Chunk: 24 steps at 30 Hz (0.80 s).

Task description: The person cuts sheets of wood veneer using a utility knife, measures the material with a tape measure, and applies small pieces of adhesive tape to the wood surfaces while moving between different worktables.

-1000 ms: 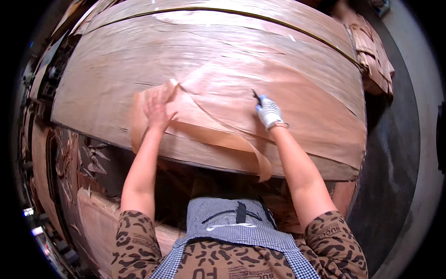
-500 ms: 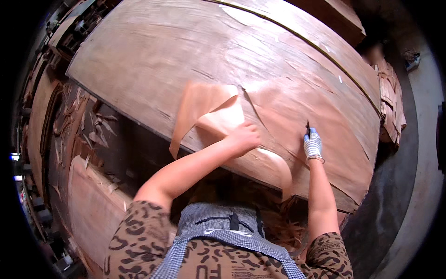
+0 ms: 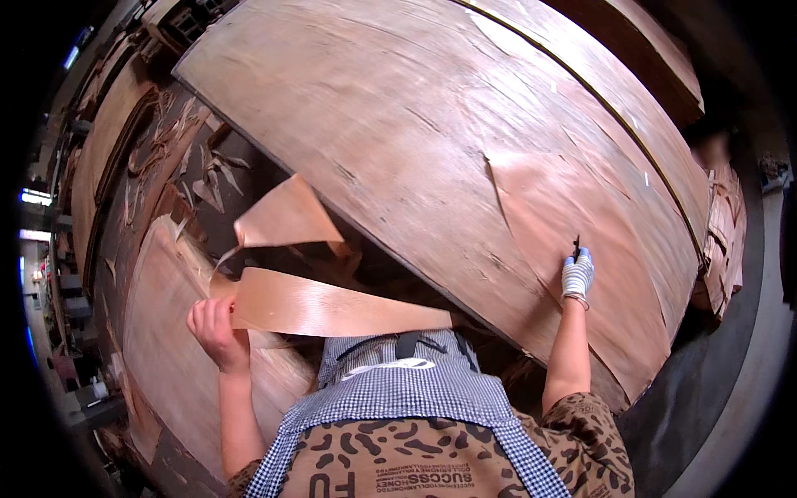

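My bare left hand [image 3: 217, 334] is closed round the edge of a thin, curling strip of wood veneer [image 3: 332, 305], off the left side of the large stack. The strip stretches across in front of my apron, and a wider veneer piece [image 3: 290, 214] hangs behind it, seemingly joined near my fingers. My right hand [image 3: 579, 274], in a striped glove, grips a small dark knife [image 3: 576, 246] with its tip pointing away from me. It rests low over a reddish veneer sheet [image 3: 548, 216] lying on the broad veneer stack [image 3: 390, 141].
A second veneer stack [image 3: 158, 324] stands low at my left. Torn veneer scraps [image 3: 217, 174] litter the dark floor beyond it. A dark cord [image 3: 581, 79] crosses the far part of the big stack. More bundled veneer [image 3: 724, 241] lies at the far right.
My left hand has pulled the veneer strip off the stack, toward me and to the left. The view has shifted; my right hand still holds the knife over the reddish sheet.
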Each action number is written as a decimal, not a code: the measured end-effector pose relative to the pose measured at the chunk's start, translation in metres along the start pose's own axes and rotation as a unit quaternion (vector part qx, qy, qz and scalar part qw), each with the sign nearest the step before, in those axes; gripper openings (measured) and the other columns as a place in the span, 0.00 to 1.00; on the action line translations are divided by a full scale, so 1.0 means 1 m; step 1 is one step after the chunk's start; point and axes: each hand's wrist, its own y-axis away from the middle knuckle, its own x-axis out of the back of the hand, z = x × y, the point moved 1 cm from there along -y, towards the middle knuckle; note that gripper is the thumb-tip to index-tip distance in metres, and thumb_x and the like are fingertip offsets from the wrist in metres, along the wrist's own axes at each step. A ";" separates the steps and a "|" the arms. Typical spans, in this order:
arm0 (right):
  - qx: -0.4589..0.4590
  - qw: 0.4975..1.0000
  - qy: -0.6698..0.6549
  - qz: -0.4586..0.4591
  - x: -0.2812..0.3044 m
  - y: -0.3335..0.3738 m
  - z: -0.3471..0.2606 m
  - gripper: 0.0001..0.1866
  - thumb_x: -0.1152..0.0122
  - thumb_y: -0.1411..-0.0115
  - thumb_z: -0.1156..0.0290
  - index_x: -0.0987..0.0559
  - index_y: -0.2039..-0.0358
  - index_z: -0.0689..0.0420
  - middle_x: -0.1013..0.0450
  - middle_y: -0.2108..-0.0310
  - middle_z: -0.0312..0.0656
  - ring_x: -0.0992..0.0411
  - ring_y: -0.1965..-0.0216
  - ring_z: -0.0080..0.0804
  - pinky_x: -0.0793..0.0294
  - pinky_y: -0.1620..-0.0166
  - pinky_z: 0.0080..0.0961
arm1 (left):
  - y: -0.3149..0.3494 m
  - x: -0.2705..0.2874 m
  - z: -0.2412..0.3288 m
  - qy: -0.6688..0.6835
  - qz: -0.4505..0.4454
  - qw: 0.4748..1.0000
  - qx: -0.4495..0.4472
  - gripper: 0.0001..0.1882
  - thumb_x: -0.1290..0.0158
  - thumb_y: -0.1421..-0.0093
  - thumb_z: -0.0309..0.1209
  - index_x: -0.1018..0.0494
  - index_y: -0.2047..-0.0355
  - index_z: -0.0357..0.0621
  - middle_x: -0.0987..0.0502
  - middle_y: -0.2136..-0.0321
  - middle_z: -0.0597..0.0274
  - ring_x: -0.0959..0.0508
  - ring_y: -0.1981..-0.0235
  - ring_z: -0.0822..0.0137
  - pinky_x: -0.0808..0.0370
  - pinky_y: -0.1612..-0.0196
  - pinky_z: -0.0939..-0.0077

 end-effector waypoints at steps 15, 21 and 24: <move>0.073 0.724 -0.600 -0.332 0.037 0.096 -0.334 0.13 0.52 0.49 0.78 0.27 0.62 0.60 0.28 0.70 0.35 0.36 0.79 0.17 0.36 0.77 0.15 | -0.065 -0.037 -0.163 0.184 0.135 0.973 0.031 0.26 0.63 0.39 0.44 0.30 0.56 0.31 0.29 0.54 0.48 0.29 0.52 0.51 0.36 0.47 0.59; 0.333 0.501 -0.489 -0.632 0.054 0.222 -0.545 0.20 0.42 0.46 0.68 0.29 0.53 0.59 0.28 0.66 0.32 0.33 0.67 0.21 0.32 0.59 0.19 | -0.133 -0.020 -0.272 0.167 0.241 0.956 0.001 0.17 0.60 0.41 0.28 0.31 0.55 0.30 0.29 0.53 0.48 0.29 0.52 0.53 0.34 0.48 0.64; 0.326 0.447 -0.349 -0.756 0.047 0.228 -0.591 0.21 0.36 0.50 0.67 0.27 0.57 0.60 0.28 0.68 0.31 0.33 0.66 0.20 0.32 0.58 0.19 | -0.165 0.002 -0.317 0.025 0.299 0.953 -0.037 0.17 0.60 0.39 0.31 0.32 0.54 0.33 0.29 0.53 0.49 0.29 0.52 0.52 0.36 0.46 0.59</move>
